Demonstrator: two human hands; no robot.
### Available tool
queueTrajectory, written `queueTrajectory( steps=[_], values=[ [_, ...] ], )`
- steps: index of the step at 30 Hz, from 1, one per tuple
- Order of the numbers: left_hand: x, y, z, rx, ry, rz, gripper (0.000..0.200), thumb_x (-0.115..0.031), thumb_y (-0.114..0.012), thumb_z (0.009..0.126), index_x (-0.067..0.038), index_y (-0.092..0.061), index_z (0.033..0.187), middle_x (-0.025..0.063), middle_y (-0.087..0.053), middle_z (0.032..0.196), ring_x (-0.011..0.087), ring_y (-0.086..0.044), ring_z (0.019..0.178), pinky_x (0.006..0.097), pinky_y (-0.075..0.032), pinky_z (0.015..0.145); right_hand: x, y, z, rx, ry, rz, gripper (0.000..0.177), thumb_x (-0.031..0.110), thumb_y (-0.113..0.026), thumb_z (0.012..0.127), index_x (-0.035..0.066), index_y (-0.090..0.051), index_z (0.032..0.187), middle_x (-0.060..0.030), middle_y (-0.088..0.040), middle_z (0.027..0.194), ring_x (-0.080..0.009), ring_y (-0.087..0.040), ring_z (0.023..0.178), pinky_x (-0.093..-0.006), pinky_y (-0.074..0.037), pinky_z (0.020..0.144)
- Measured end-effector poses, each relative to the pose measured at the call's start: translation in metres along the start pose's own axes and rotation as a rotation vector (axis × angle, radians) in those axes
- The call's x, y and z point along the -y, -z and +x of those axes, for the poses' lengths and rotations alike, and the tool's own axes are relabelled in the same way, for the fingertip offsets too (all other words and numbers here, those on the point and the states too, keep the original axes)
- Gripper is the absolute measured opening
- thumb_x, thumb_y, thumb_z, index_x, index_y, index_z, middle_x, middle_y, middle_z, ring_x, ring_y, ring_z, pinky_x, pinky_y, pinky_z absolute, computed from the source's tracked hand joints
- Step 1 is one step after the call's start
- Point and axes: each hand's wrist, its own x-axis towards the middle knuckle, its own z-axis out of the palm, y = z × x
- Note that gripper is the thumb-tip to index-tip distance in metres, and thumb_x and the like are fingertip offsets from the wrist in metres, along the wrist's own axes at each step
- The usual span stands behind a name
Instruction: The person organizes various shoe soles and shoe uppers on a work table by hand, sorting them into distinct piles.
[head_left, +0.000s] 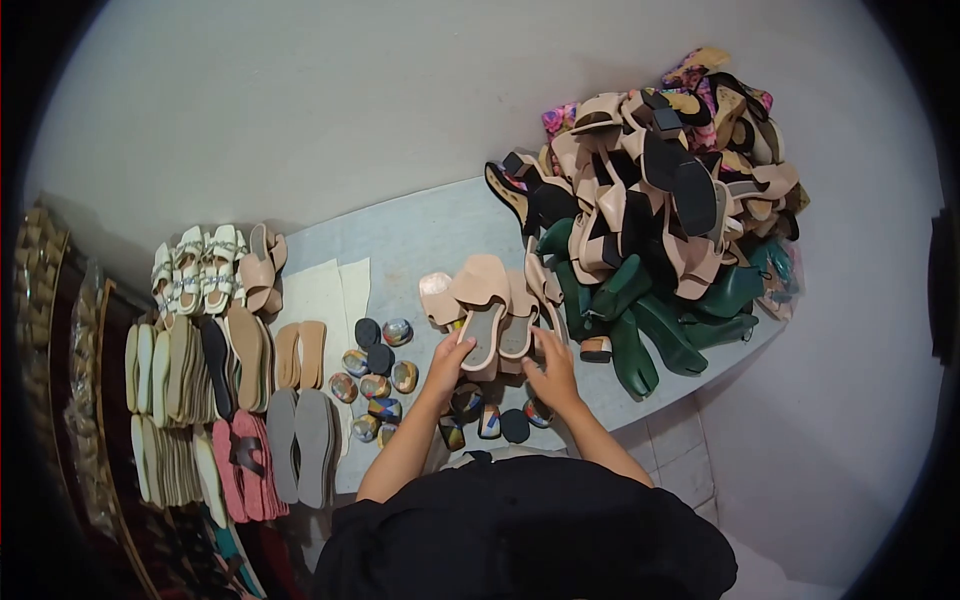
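Near the middle of the table, I hold a pair of beige slide sandals with grey insoles side by side, heel ends toward me. My left hand is closed on the left sandal, thumb on its edge and the other fingers partly hidden underneath. Around the outer edge of the right sandal my right hand is closed. Another beige sandal lies just left of the pair, and a further beige strap shoe lies to its right. Below my hands are several patterned round heel blocks.
A high pile of beige and black shoes covers the table's right, with green shoe lasts at its front. More heel blocks lie left of my arm. Stacked soles, pink insoles and white sandals line the left.
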Motion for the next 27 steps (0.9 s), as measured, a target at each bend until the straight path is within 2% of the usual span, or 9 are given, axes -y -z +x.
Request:
queueTrajectory(
  steps=[1,4,9,12,17,20,21,24,27],
  values=[
    [-0.002,-0.003,0.005,-0.001,-0.006,0.032,0.033,-0.018,-0.049,0.088,0.001,-0.05,0.115,0.0051,-0.061,0.096,0.0103,-0.059,0.082,0.023,-0.046,0.073,0.002,0.007,0.006,-0.002,-0.065,-0.001,0.058,0.019,-0.06,0.071,0.006,-0.042,0.125,-0.0196,-0.042,0.127,-0.0342,-0.041,0.116,-0.0474,-0.029,0.095],
    [-0.006,-0.009,0.011,-0.017,0.009,0.043,0.033,-0.017,-0.048,0.088,0.001,-0.051,0.114,0.0049,-0.061,0.096,0.0099,-0.059,0.081,0.0218,-0.045,0.073,-0.026,-0.006,0.016,-0.16,-0.22,-0.498,0.06,0.021,-0.06,0.069,0.007,-0.042,0.125,-0.0213,-0.043,0.124,-0.0358,-0.043,0.112,-0.0469,-0.029,0.094],
    [0.011,0.004,0.01,-0.038,0.017,0.145,0.033,-0.017,-0.046,0.088,0.002,-0.051,0.115,0.0063,-0.061,0.098,0.0107,-0.058,0.085,0.0222,-0.044,0.075,-0.031,-0.014,0.031,-0.17,-0.269,-0.15,0.053,0.014,-0.058,0.066,0.01,-0.048,0.118,-0.0169,-0.049,0.108,-0.0348,-0.046,0.104,-0.0468,-0.033,0.09],
    [0.013,0.008,0.004,-0.114,-0.007,0.106,0.034,-0.016,-0.045,0.089,0.003,-0.049,0.117,0.008,-0.06,0.101,0.0119,-0.057,0.088,0.0235,-0.043,0.078,-0.008,-0.015,0.025,-0.08,-0.032,-0.225,0.05,0.007,-0.057,0.063,0.007,-0.052,0.113,-0.0153,-0.05,0.104,-0.0338,-0.047,0.101,-0.0404,-0.036,0.089],
    [0.04,0.025,0.0,-0.28,-0.155,0.186,0.037,-0.017,-0.042,0.091,0.005,-0.046,0.12,0.0107,-0.058,0.107,0.0146,-0.056,0.093,0.0256,-0.042,0.082,-0.027,-0.026,0.022,-0.102,0.045,0.002,0.053,0.006,-0.061,0.064,0.006,-0.049,0.116,-0.0175,-0.048,0.11,-0.0357,-0.044,0.107,-0.0429,-0.033,0.094],
    [0.045,0.034,-0.007,-0.312,-0.169,0.208,0.037,-0.016,-0.041,0.091,0.005,-0.044,0.121,0.0115,-0.057,0.109,0.0156,-0.055,0.096,0.0266,-0.041,0.084,-0.028,-0.043,0.014,-0.39,-0.117,-0.12,0.063,0.008,-0.063,0.064,0.007,-0.041,0.123,-0.0206,-0.049,0.11,-0.0359,-0.045,0.106,-0.0404,-0.035,0.093],
    [0.043,0.037,-0.009,-0.304,-0.151,0.191,0.036,-0.015,-0.041,0.092,0.005,-0.044,0.121,0.0117,-0.056,0.109,0.0157,-0.055,0.097,0.0267,-0.041,0.085,-0.045,-0.055,0.014,-0.413,-0.3,-0.089,0.069,0.013,-0.065,0.064,0.007,-0.035,0.126,-0.0223,-0.048,0.109,-0.0364,-0.046,0.105,-0.0379,-0.037,0.092],
    [0.043,0.043,-0.012,-0.275,-0.143,0.181,0.036,-0.015,-0.04,0.092,0.005,-0.043,0.122,0.0118,-0.056,0.11,0.0156,-0.054,0.098,0.0265,-0.04,0.086,-0.063,-0.062,0.02,-0.306,-0.439,0.406,0.069,0.015,-0.066,0.062,0.007,-0.037,0.124,-0.0205,-0.049,0.107,-0.0363,-0.048,0.103,-0.0377,-0.038,0.091],
    [0.04,0.043,-0.011,-0.257,-0.139,0.158,0.037,-0.015,-0.041,0.092,0.005,-0.043,0.123,0.0116,-0.056,0.111,0.0152,-0.053,0.1,0.0261,-0.04,0.087,-0.026,-0.037,0.025,-0.287,-0.347,0.156,0.059,0.017,-0.066,0.062,0.009,-0.046,0.117,-0.0181,-0.049,0.109,-0.0371,-0.05,0.1,-0.0394,-0.04,0.088]
  ],
)
